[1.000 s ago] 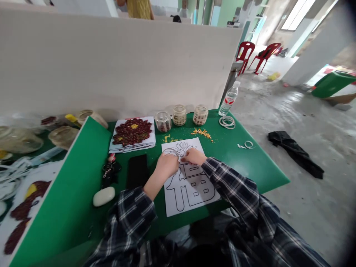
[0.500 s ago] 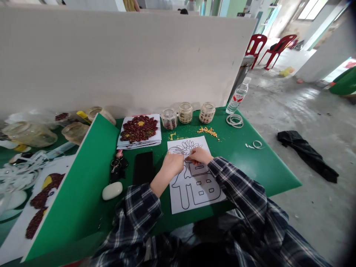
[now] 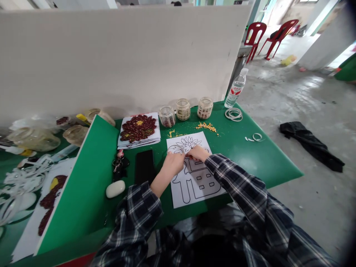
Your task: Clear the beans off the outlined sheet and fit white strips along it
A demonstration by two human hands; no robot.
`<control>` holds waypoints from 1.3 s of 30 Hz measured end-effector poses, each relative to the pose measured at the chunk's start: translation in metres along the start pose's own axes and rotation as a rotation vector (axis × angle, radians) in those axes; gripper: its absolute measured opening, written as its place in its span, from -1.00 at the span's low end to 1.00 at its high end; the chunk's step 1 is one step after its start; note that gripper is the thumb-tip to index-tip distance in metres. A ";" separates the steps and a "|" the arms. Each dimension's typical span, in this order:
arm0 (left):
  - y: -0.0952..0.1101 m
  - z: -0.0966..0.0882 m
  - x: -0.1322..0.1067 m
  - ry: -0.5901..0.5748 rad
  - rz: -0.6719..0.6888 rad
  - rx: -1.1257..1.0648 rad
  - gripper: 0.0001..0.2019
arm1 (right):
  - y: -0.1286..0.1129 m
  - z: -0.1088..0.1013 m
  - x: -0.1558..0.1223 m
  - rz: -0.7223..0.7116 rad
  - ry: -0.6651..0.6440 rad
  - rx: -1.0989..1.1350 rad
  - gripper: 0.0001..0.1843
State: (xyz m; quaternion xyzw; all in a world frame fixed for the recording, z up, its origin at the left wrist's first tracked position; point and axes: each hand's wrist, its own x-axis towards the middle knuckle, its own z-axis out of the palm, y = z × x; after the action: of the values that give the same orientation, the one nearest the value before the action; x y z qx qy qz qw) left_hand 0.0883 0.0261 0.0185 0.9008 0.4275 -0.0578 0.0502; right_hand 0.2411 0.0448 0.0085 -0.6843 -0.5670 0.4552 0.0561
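A white paper sheet (image 3: 180, 193) printed with a flower and a large outlined character lies on the green table. Over its upper part, my left hand (image 3: 174, 163) is closed on a thin pale strip (image 3: 175, 147) that curves up in a loop above the fingers. My right hand (image 3: 198, 153) is beside it, fingertips pinched together close to the left fingers, low over the printed flower. Whatever sits between the right fingertips is too small to make out. Beyond the sheet lies a little pile of yellow corn kernels (image 3: 207, 127).
Three glass jars (image 3: 183, 109) stand along the white partition (image 3: 125, 55), with a water bottle (image 3: 236, 89) and a coiled pale strip (image 3: 233, 114) to their right. Leftward are a bean flower picture (image 3: 138, 128), a black phone (image 3: 144, 167), keys (image 3: 118, 163), a white case (image 3: 115, 189) and a green divider (image 3: 78, 185).
The view has shifted slightly. Both hands stay close together over the sheet, the right hand's fingertips now nearer to the left fingers.
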 end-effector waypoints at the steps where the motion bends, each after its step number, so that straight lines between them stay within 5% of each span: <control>1: 0.000 0.001 0.000 -0.001 0.009 0.004 -0.71 | 0.000 0.000 0.001 0.000 -0.006 -0.004 -0.71; 9: 0.004 -0.018 -0.024 -0.002 0.090 -0.030 -0.74 | 0.002 0.000 0.005 0.026 -0.025 0.051 -0.71; 14: -0.012 -0.034 -0.056 0.133 -0.115 0.052 -0.70 | 0.005 0.002 0.002 0.033 0.004 0.169 -0.67; 18: -0.018 -0.029 -0.065 0.220 -0.295 -0.052 -0.68 | 0.010 -0.004 -0.004 0.008 -0.006 0.249 -0.66; 24: -0.010 -0.015 -0.047 0.296 -0.397 -0.414 -0.70 | 0.012 -0.002 -0.005 -0.041 0.006 0.272 -0.66; 29: 0.001 -0.008 -0.019 0.336 -0.389 -0.345 -0.74 | 0.013 0.002 -0.004 -0.075 0.028 0.241 -0.71; 35: 0.003 0.006 -0.003 0.145 -0.502 -0.383 -0.78 | 0.013 0.003 -0.003 -0.064 0.019 0.206 -0.73; 39: 0.001 0.008 0.001 0.121 -0.481 -0.387 -0.79 | 0.011 0.002 -0.003 -0.067 0.018 0.196 -0.74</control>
State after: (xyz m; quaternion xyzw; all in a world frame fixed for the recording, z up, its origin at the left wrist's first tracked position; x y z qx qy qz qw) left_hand 0.0891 0.0252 0.0107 0.7492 0.6338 0.0680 0.1799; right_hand 0.2477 0.0376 0.0023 -0.6603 -0.5417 0.5001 0.1431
